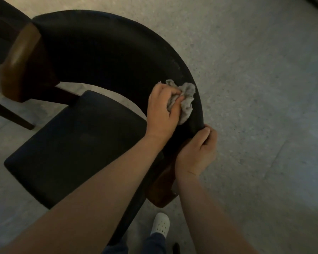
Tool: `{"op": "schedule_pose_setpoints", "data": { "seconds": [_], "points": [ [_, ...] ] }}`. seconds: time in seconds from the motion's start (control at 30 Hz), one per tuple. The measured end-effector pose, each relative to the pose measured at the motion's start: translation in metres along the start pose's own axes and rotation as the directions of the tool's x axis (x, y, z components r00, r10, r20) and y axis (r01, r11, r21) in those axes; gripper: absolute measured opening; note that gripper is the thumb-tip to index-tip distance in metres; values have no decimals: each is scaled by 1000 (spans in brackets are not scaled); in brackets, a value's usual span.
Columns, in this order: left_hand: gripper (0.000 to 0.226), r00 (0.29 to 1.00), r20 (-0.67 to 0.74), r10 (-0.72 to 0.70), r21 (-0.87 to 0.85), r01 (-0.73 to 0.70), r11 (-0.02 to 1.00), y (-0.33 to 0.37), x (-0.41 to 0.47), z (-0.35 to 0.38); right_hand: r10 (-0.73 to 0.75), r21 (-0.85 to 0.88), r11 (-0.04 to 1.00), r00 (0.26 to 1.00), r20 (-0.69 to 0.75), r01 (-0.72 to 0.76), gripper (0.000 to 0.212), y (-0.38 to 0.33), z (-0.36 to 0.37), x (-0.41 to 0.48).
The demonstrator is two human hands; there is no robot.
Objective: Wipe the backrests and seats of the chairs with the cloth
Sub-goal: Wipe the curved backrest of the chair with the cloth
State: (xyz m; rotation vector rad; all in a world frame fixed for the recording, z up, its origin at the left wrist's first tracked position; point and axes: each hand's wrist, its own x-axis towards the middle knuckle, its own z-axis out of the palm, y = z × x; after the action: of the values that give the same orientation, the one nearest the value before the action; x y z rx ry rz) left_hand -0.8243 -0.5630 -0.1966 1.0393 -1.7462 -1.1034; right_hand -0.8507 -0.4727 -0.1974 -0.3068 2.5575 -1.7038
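1. Nearest the camera, a white perforated clog (161, 224) stands on the floor, with a dark trouser leg (154, 242) below it at the frame edge.

2. Right grip (196, 149): closed around the near end of the chair's curved backrest (108, 52). The fingers (206, 131) curl over the outer edge of the dark upholstery, just above the brown wooden armrest end (162, 189). It holds nothing else.

3. Left grip (162, 109): closed around a crumpled gray cloth (187, 99). The fingers and thumb pinch the bunched fabric. The cloth lies against the inner face of the backrest, close to its upper edge and just beyond the right grip.

4. Seat (72, 143): a dark padded panel to the left of both grips. The left forearm crosses its near corner. A gap between seat and backrest shows the floor.

5. The backrest sweeps in an arc away to the upper left and ends at a second wooden armrest end (18, 61).

6. Floor (264, 88): gray and speckled, filling the right side of the view.
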Motion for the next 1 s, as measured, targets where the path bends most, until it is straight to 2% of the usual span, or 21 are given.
{"op": "schedule_pose_setpoints", "data": {
  "seconds": [0.13, 0.23, 0.3, 0.37, 0.47, 0.6, 0.77, 0.83, 0.9, 0.93, 0.97, 1.0],
  "points": [
    [8, 992, -111, -67, -75, 59, 995, -11, -8, 4, -5, -3, 1000, 1000, 9, 5, 24, 3, 2, 1],
    [11, 958, -65, -280, -40, 278, 960, -37, -17, -9, 1, 1, 1000, 1000, 11, -1, 24, 1, 1, -1],
    [12, 926, -61, -373, -23, 372, 928, -51, -23, -21, -8, 18, 1000, 1000, 6, 8, 24, 0, 2, -2],
    [6, 932, -53, -360, -37, 358, 933, -48, -26, -24, -10, 26, 1000, 1000, -1, 10, 24, 0, 2, -2],
    [20, 960, -15, -278, -9, 278, 961, -32, -29, -7, -3, 19, 1000, 1000, 6, 3, 23, 0, 2, -2],
    [26, 970, -118, -213, 102, 225, 969, -36, -30, 16, -16, 8, 1000, 1000, -6, 16, 23, 1, 2, -1],
    [14, 944, -167, -285, 103, 304, 947, -65, -29, 21, -34, -14, 999, 999, -6, 34, 23, 3, 3, -1],
    [17, 935, -119, -335, 158, 350, 923, -81, -32, 15, -36, -14, 999, 999, 0, 36, 23, 4, 3, 0],
    [27, 899, 10, -437, 311, 413, 856, -100, -34, 2, -32, -24, 999, 999, 12, 33, 24, 4, 2, 0],
    [30, 846, 71, -528, 389, 464, 796, -110, -34, -6, -32, -33, 999, 999, 18, 32, 25, 3, 1, -1],
    [30, 795, 94, -600, 423, 513, 747, -116, -34, -15, -33, -43, 999, 999, 20, 34, 25, 3, 1, -1],
    [30, 778, 85, -622, 412, 541, 733, -118, -32, -22, -35, -53, 998, 999, 20, 36, 25, 3, 1, -1]
  ]
}}
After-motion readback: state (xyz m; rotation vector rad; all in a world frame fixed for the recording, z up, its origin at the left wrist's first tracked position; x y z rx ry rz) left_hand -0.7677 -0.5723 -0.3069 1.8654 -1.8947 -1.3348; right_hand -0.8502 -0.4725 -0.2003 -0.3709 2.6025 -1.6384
